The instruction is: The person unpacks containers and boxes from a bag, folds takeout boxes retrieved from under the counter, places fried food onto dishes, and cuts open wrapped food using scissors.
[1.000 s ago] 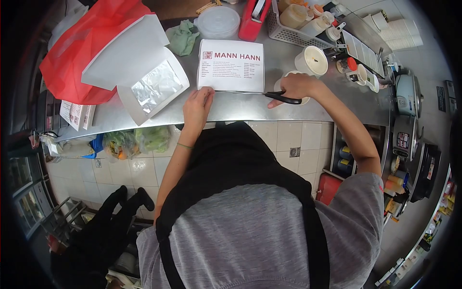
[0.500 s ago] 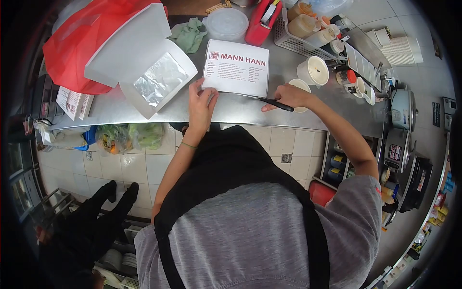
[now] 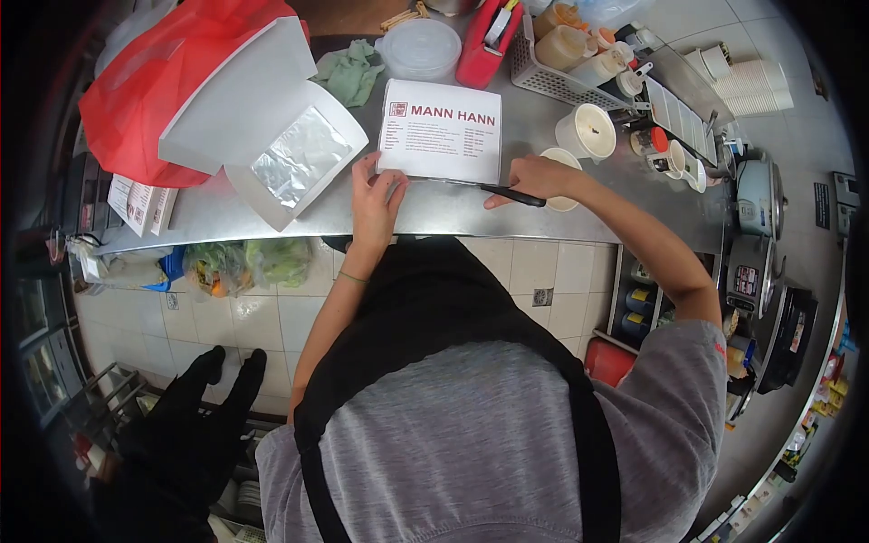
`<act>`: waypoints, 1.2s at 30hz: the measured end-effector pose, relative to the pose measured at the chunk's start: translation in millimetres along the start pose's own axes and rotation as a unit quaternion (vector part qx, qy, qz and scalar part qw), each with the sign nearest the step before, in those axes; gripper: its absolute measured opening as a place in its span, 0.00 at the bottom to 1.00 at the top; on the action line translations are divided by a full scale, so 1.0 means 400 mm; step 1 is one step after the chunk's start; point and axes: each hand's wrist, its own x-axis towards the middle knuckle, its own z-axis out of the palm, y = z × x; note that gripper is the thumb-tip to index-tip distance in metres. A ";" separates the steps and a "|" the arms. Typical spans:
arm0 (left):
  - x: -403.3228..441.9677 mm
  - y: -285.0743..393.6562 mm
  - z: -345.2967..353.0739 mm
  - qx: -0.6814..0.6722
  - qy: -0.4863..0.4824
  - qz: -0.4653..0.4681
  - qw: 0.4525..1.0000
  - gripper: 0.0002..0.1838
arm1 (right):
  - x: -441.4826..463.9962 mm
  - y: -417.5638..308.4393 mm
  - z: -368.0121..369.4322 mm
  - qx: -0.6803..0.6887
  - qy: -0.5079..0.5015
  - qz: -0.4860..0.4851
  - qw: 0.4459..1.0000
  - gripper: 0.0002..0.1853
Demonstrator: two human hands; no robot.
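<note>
A white lidded box printed MANN HANN lies on the steel counter near its front edge. My left hand is at the box's front left corner, thumb and fingers closed on it. A black-handled knife is gripped in my right hand. Its thin blade lies along the front edge of the box, and its tip is hard to make out. To the left, an open white box has silver foil wrap inside. Right of the printed box stand a white paper cup and another one, partly behind my right hand.
A red plastic bag sits at the left. Behind are a green cloth, a round clear container, a red tape dispenser and a bottle basket. Another person's dark-clothed legs are at the lower left.
My right hand and the knife have shifted slightly left along the box's front edge. My left hand stays at the corner. The whole view has moved a little.
</note>
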 end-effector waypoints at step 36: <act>0.007 -0.005 -0.017 0.019 -0.028 0.064 0.997 0.08 | -0.017 -0.005 -0.020 -0.007 0.027 -0.026 0.999 0.35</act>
